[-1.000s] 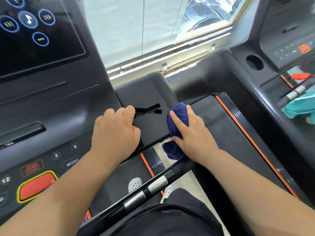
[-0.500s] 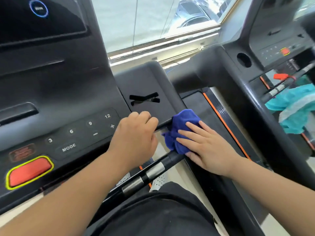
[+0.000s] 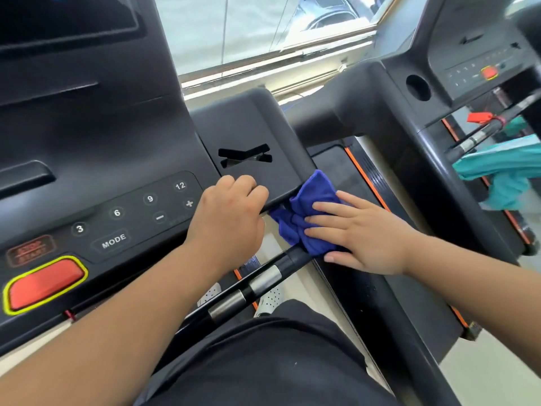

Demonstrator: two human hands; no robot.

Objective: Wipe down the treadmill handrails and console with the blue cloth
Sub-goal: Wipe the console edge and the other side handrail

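Observation:
The black treadmill console [image 3: 96, 159] fills the left, with number buttons, a MODE key and a red stop button [image 3: 44, 284]. My left hand [image 3: 228, 218] curls over the front lip of the console's right wing [image 3: 257, 136]. A bunched blue cloth [image 3: 304, 212] lies against the right handrail [image 3: 380, 312] where the front grip bar [image 3: 248, 288] meets it, under the wing's corner. My right hand [image 3: 360, 232] presses flat on the cloth with fingers spread.
A second treadmill [image 3: 439, 92] stands at the right with a cup hole, its own red button and a teal cloth [image 3: 506, 171] draped on its bar. A window sill runs behind. My dark shorts and white shoes show below the grip bar.
The view has swung so the console keypad shows more. The cloth and my right hand slid from the wing's front edge down to the handrail junction. My left hand stayed gripping the wing's lip.

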